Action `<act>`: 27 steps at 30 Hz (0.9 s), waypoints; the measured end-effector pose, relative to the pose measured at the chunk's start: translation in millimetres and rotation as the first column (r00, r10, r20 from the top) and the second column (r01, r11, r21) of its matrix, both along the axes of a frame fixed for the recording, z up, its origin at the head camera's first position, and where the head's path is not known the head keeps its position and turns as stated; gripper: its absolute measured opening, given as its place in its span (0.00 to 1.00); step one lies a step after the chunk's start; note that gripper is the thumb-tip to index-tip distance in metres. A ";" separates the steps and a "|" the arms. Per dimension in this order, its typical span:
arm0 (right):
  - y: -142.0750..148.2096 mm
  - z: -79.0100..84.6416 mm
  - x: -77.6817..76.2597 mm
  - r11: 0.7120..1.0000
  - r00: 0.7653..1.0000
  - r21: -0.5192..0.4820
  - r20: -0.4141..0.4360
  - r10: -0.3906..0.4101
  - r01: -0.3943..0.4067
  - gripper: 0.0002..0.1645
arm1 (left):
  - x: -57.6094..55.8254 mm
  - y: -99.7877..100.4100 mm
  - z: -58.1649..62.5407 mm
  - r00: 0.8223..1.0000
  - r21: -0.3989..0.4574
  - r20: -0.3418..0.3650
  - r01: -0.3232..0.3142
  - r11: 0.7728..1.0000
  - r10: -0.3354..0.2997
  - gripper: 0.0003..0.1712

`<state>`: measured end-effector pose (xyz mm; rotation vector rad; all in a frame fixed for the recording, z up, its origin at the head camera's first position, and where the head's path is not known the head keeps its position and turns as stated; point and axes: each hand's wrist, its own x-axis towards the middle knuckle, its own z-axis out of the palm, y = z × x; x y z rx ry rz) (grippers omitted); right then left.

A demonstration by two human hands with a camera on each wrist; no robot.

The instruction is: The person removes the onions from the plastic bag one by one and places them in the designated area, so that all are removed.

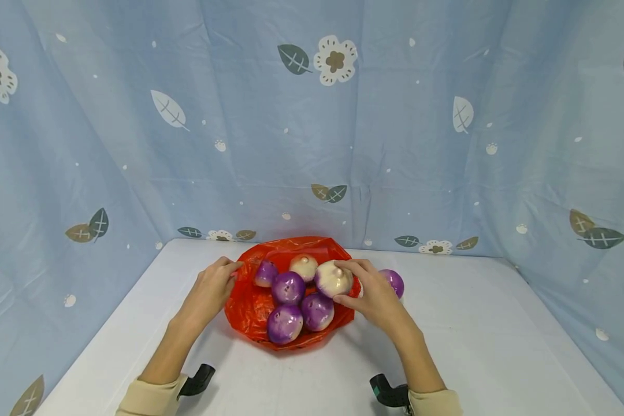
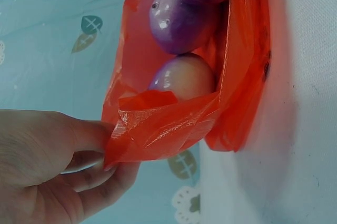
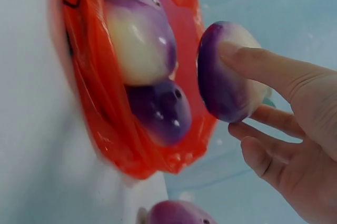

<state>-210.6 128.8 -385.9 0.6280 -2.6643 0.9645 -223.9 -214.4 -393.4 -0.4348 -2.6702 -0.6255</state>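
Note:
A red plastic bag (image 1: 249, 312) lies with its mouth spread wide, and several purple-and-white turnips (image 1: 288, 288) sit inside it. My left hand (image 1: 213, 287) pinches the left rim of the bag between thumb and fingers; the left wrist view shows the folded red plastic (image 2: 158, 132) there. With thumb and fingers, my right hand (image 1: 375, 293) grips one turnip (image 3: 224, 74), white side up in the head view, over the bag's right side. In the right wrist view this turnip is apart from the others in the bag.
Another purple turnip (image 1: 393, 281) rests on the white table (image 1: 473, 335), outside the bag and just beyond my right hand. A blue curtain (image 1: 270, 115) with leaf and flower prints hangs behind the table and along both sides.

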 end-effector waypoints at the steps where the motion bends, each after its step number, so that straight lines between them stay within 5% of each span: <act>1: 2.8 0.4 -0.3 1.000 1.000 0.004 -0.003 -0.003 0.003 0.38 | 0.2 0.1 -0.1 1.000 0.000 0.001 0.000 1.000 0.000 0.17; 27: 50.9 5.9 -3.7 0.993 0.993 0.034 -0.013 -0.115 0.116 0.39 | 0.8 0.4 1.2 1.000 0.002 0.009 -0.008 1.000 0.008 0.18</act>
